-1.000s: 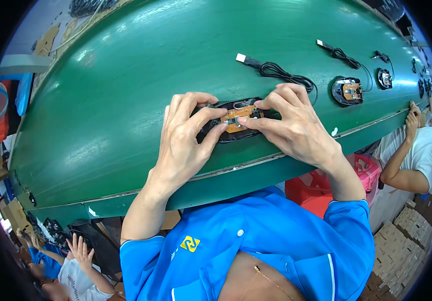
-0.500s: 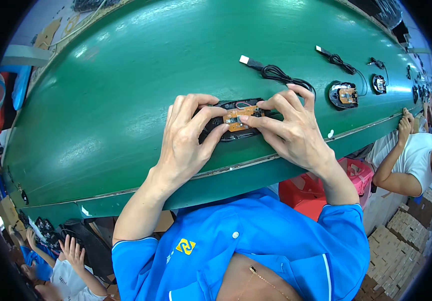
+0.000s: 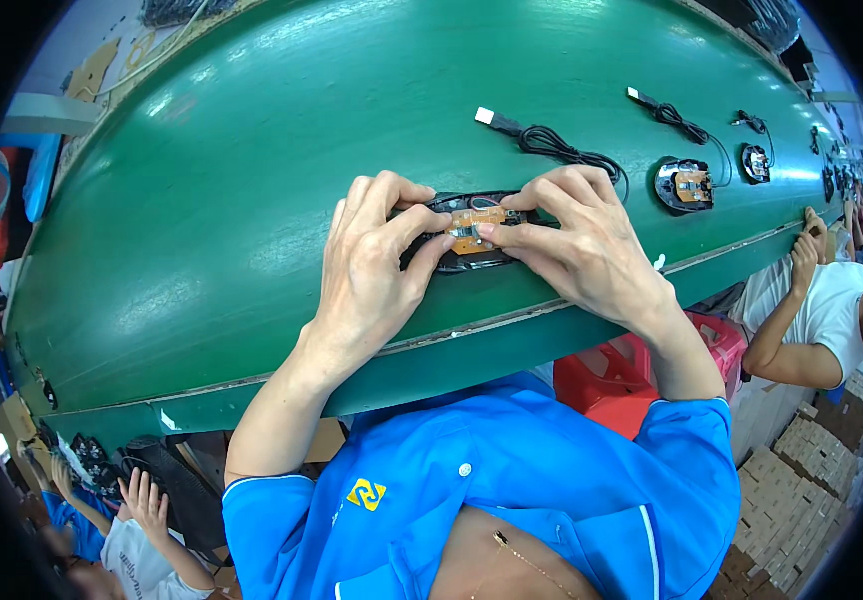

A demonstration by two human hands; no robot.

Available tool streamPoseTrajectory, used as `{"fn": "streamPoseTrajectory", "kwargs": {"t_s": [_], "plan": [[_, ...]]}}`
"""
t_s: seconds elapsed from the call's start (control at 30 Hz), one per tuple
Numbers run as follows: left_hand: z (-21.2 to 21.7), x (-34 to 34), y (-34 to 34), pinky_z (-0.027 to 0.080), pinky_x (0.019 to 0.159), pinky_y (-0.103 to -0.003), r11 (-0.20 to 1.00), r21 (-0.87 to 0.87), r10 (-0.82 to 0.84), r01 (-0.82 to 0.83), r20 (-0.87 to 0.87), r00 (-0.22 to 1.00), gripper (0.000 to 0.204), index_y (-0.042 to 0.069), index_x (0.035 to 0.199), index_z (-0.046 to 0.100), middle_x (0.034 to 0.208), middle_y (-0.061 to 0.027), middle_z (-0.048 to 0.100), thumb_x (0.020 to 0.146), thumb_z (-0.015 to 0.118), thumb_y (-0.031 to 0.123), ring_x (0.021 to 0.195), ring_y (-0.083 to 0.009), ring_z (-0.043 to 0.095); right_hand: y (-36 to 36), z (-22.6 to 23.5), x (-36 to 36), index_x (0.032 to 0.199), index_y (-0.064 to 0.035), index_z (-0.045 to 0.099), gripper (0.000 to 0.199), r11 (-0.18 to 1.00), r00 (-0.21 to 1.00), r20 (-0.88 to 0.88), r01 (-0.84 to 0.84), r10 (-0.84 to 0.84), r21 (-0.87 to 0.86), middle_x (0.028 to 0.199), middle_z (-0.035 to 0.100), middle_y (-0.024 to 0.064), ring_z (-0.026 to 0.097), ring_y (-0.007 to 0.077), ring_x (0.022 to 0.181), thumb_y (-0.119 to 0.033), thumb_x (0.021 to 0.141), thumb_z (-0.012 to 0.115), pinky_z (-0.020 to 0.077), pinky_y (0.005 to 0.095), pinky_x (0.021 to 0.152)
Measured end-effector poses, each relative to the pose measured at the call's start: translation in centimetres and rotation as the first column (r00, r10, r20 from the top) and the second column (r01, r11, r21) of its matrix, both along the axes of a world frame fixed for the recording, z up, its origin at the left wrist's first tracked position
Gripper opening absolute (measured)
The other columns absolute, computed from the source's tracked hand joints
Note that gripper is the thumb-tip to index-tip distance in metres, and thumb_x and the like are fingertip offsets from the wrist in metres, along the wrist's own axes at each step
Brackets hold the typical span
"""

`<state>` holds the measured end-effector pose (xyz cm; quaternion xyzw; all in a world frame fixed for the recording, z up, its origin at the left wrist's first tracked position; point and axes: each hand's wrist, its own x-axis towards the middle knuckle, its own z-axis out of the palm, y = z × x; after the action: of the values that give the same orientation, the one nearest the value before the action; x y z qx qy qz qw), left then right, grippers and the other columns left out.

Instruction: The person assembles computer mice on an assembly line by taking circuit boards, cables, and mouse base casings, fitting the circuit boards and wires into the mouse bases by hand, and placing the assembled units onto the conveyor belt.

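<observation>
Surface: a long green workbench (image 3: 181, 220), glossy, its front edge worn, curving across the view in a crowded workroom.

Nearest: the wearer's blue shirt (image 3: 551, 460) with pale trim, below the bench edge. Beside it, at right, a red plastic item (image 3: 601, 385), partly covered by the right forearm.

At the front of the bench: one black shell (image 3: 481, 264), oblong, lying between the two hands, with an orange-brown circuit board (image 3: 468, 245) seated in it. Left hand (image 3: 363, 255): fingers bent, gripping the shell's left end, thumb and forefinger tips close together at the board's left side. Right hand (image 3: 591, 245): gripping the right end, thumb tip on the board, forefinger toward the far edge. The fingers hide both ends of the shell and part of the board.

Just beyond the right hand: one coiled black cable (image 3: 571, 150) with a pale-tipped plug; its near end passes behind that hand.

Farther right: a second shell (image 3: 669, 190) with board and cable, well apart from the hands; then a third shell (image 3: 755, 163), smaller in view.

Outer areas: a co-worker in white (image 3: 821, 325) at right, stacked cartons (image 3: 801, 510) below; another co-worker (image 3: 141, 560) at lower left, hand raised.
</observation>
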<state>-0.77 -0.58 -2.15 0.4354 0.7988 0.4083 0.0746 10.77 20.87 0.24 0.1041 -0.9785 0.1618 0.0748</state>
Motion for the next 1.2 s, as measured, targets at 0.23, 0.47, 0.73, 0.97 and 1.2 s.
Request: {"fn": "streamPoseTrajectory", "kwargs": {"t_s": [0.23,0.47,0.73,0.97,1.2], "plan": [[0.0,0.1,0.3,0.046,0.089,-0.037,0.999,0.043,0.015,-0.017,0.04,0.999,0.012,0.003,0.09,0.073,0.113,-0.0091,0.06,0.08,0.079,0.001,0.099,-0.0242,0.054,-0.5,0.4,0.2,0.113,-0.0247,0.077,0.026,0.991,0.997,-0.077,0.024,-0.014,0.131,0.109,0.064,-0.0021,0.056,0.0187,0.104,-0.021,0.087,0.074,0.0292,0.0475,0.116],[0.3,0.2,0.8,0.046,0.095,-0.037,1.0,-0.021,0.019,-0.017,0.093,0.996,0.011,0.004,0.091,0.074,0.118,-0.0093,0.063,0.082,0.08,0.003,0.109,-0.0243,0.054,-0.3,0.3,0.2,0.113,-0.0249,0.078,0.026,0.992,0.997,-0.076,0.039,-0.03,0.117,0.11,0.065,-0.0029,0.056,0.0184,0.105,-0.022,0.087,0.074,0.0262,0.0487,0.118],[-0.3,-0.8,0.9,0.042,0.092,-0.039,0.996,0.028,-0.085,0.082,0.107,0.991,0.013,0.005,0.092,0.072,0.115,-0.0091,0.06,0.08,0.077,0.004,0.103,-0.0245,0.052,0.2,0.0,0.1,0.11,-0.025,0.078,0.023,0.995,0.996,-0.082,0.026,-0.018,0.093,0.109,0.064,-0.0039,0.055,0.0185,0.108,-0.022,0.087,0.074,0.0255,0.0487,0.118],[-0.2,-0.8,1.2,0.04,0.093,-0.039,0.993,0.11,-0.075,0.049,0.254,0.964,0.011,0.006,0.09,0.072,0.114,-0.0081,0.06,0.08,0.077,0.007,0.103,-0.0241,0.052,0.0,-0.4,0.5,0.109,-0.0249,0.077,0.022,0.992,0.991,-0.125,0.064,-0.051,0.106,0.109,0.064,-0.0044,0.054,0.019,0.112,-0.022,0.088,0.073,0.0253,0.0488,0.119],[-0.6,0.0,1.8,0.041,0.098,-0.04,0.999,-0.021,-0.033,0.035,0.067,0.997,0.013,0.007,0.094,0.072,0.117,-0.008,0.062,0.082,0.078,0.01,0.107,-0.0249,0.053,-0.5,-0.5,0.2,0.11,-0.0241,0.076,0.021,0.986,0.993,-0.11,0.057,-0.039,0.16,0.111,0.064,-0.0039,0.053,0.0197,0.114,-0.024,0.089,0.073,0.0261,0.0496,0.118]]}}
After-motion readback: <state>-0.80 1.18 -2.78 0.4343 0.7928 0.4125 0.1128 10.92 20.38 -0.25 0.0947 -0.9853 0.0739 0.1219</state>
